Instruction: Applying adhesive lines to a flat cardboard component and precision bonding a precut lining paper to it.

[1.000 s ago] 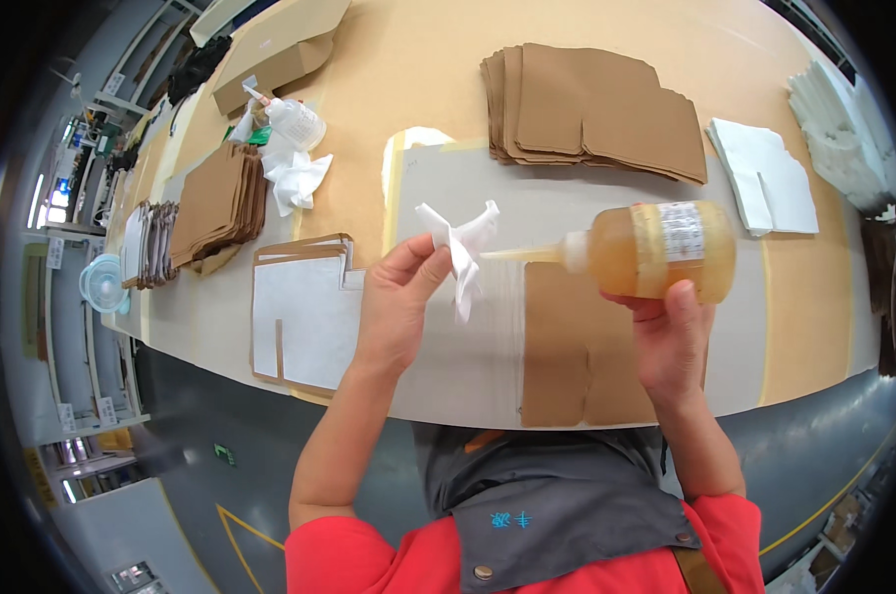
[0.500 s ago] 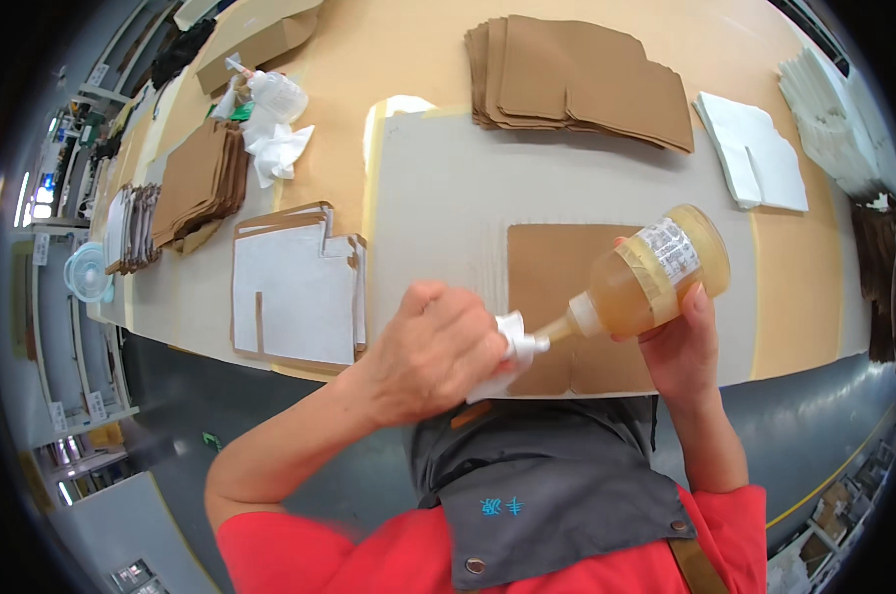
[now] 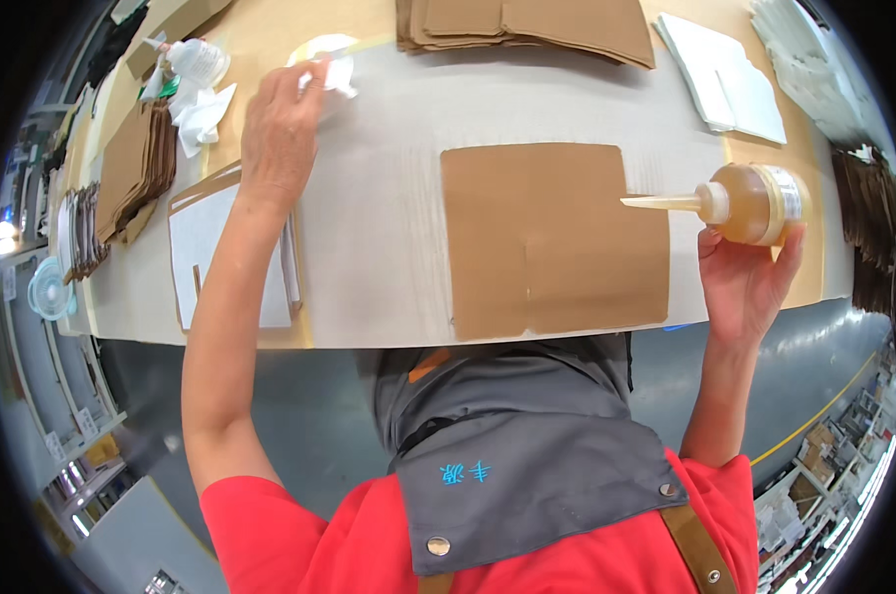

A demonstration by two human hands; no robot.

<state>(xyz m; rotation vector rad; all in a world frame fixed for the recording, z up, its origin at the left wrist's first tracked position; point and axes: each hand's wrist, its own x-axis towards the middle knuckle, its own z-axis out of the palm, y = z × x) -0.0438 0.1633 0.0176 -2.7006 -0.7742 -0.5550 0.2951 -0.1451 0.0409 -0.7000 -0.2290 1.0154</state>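
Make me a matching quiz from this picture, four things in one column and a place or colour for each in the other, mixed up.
1. amber bottle
2. brown sheet
3. fan
4. left hand

A. pale blue
B. at a crumpled white tissue
C. held in the right hand
D. lying flat, just beyond the apron

Pairs: 1-C, 2-D, 3-A, 4-B

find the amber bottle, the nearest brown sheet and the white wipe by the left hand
Amber bottle (image 3: 749,204), head view: its body
Brown sheet (image 3: 562,238), head view: its middle
White wipe (image 3: 340,76), head view: its exposed end
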